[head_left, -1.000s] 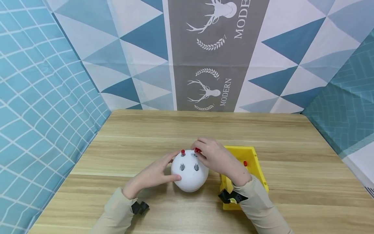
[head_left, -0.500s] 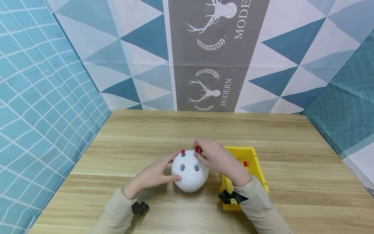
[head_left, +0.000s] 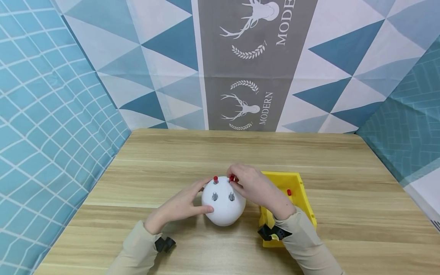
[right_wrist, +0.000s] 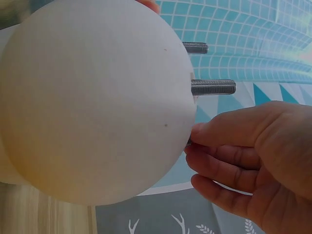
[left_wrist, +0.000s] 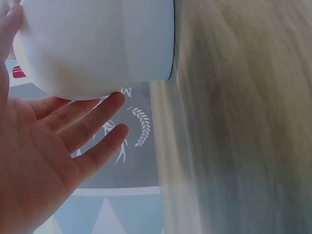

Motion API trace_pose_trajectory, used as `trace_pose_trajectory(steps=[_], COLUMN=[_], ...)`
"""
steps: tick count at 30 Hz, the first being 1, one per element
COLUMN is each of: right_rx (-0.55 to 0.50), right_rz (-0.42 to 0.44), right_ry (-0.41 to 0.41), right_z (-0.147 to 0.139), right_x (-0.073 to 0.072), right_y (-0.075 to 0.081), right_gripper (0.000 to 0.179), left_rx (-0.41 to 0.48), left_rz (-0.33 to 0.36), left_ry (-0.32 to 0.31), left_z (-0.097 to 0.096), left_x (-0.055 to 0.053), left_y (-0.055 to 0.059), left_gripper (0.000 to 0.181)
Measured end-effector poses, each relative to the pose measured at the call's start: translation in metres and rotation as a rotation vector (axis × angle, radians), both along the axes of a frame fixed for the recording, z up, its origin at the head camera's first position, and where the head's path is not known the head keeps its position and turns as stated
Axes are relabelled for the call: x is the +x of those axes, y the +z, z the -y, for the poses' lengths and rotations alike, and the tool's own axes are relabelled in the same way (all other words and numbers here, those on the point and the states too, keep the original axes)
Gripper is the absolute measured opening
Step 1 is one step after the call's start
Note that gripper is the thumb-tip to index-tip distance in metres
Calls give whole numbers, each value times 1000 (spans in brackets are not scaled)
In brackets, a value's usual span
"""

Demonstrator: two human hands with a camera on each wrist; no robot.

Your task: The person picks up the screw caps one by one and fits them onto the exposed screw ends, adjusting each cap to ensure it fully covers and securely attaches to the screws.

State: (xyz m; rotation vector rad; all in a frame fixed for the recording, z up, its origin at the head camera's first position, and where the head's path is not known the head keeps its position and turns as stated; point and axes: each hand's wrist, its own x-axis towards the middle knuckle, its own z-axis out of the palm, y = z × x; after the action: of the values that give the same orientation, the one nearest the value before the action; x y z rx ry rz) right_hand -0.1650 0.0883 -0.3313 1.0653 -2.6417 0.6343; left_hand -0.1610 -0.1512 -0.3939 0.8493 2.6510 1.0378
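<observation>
A white rounded body (head_left: pixel 224 214) sits on the table, with threaded metal studs standing out of its top. My left hand (head_left: pixel 180 204) holds it from the left, thumb on the near side and fingers behind. A red cap (head_left: pixel 215 179) covers the far left stud. At the far right stud, my right hand (head_left: pixel 256 187) pinches another red cap (head_left: pixel 232 178) between thumb and fingers. The two nearer studs are bare, the left stud (head_left: pixel 214 196) and the right stud (head_left: pixel 231 196). In the right wrist view, fingertips largely hide the cap against the white body (right_wrist: pixel 97 102).
A yellow tray (head_left: pixel 307 202) stands right of the white body, partly under the right forearm. One loose red cap (head_left: pixel 289 192) lies in it; the forearm hides part of the inside. The wooden table (head_left: pixel 165 152) ends at a patterned backdrop (head_left: pixel 240 65).
The right hand and its pinched red cap have dropped slightly, closer to the white body, and the fingers have shifted a little. The left hand and the body have stayed in place.
</observation>
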Motion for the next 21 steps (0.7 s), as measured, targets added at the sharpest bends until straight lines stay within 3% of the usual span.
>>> trace_pose_trajectory(steps=[10, 21], right_rx=[-19, 46], right_rz=[30, 61], right_ry=[17, 1], right_z=[-1, -1], right_x=[-1, 1], right_y=[0, 1], right_gripper=[12, 13], left_rx=[-5, -5], left_rz=[-9, -5], left_ry=[2, 1], left_z=[0, 0], left_x=[0, 1], left_y=[0, 1], left_gripper=[82, 83])
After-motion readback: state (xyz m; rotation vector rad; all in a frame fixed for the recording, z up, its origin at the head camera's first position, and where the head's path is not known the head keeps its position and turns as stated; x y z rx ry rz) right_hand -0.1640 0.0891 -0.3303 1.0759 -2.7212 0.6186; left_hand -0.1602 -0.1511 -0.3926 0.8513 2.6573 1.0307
